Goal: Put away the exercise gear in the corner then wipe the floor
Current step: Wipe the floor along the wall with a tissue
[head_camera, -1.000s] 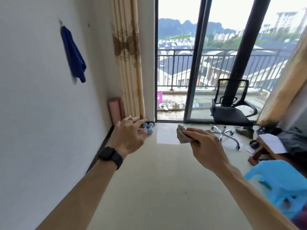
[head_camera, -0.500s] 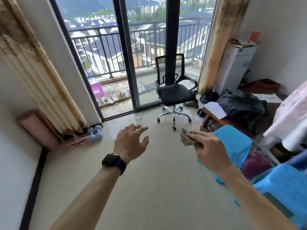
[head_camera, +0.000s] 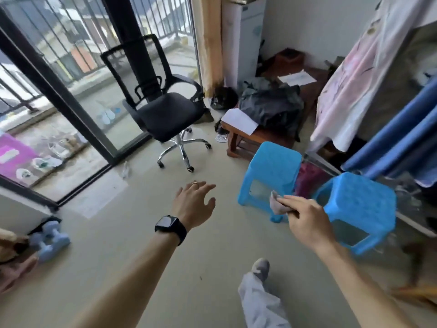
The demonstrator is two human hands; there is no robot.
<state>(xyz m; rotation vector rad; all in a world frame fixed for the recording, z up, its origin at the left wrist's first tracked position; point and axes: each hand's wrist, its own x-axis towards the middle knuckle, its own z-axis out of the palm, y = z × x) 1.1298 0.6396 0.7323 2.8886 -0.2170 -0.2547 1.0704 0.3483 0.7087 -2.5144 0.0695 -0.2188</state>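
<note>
The right hand (head_camera: 307, 223), at 4 o'clock in the view, pinches a small grey-beige cloth (head_camera: 277, 205) between thumb and curled fingers. The cloth's long axis runs from the fingertips toward 10 o'clock, and its free corner stands up in the air, clear of the floor (head_camera: 142, 245). The left hand (head_camera: 192, 204), at 6 o'clock, hangs palm down with fingers loosely spread and holds nothing. It has a ring (head_camera: 195, 183) on one finger and a black watch (head_camera: 170, 227) on the wrist.

The pale blue dumbbells (head_camera: 50, 240) lie side by side on the floor at 8 o'clock, by the foot of the wall. They are too blurred to tell which way their handles point. Just below them at the frame's edge is a pink shape (head_camera: 16, 268), also blurred.

The floor is smooth and beige. A sliding glass door (head_camera: 59, 95) fills 9 to 11 o'clock, with a railed balcony behind it. A black office chair (head_camera: 165, 114) stands at 11 o'clock on a chrome wheeled base. A low wooden table (head_camera: 260, 137) at 1 o'clock carries paper (head_camera: 238, 120) and a dark bundle (head_camera: 272, 105). Two blue plastic stools (head_camera: 274, 166) (head_camera: 357, 202) stand at 3 to 4 o'clock, the nearer one just behind the right hand.

Bare floor runs from the door track, at 9 o'clock, down past the person's socked foot (head_camera: 260, 271) at 5 o'clock. The right side is crowded with stools and hanging fabric (head_camera: 350, 74).
</note>
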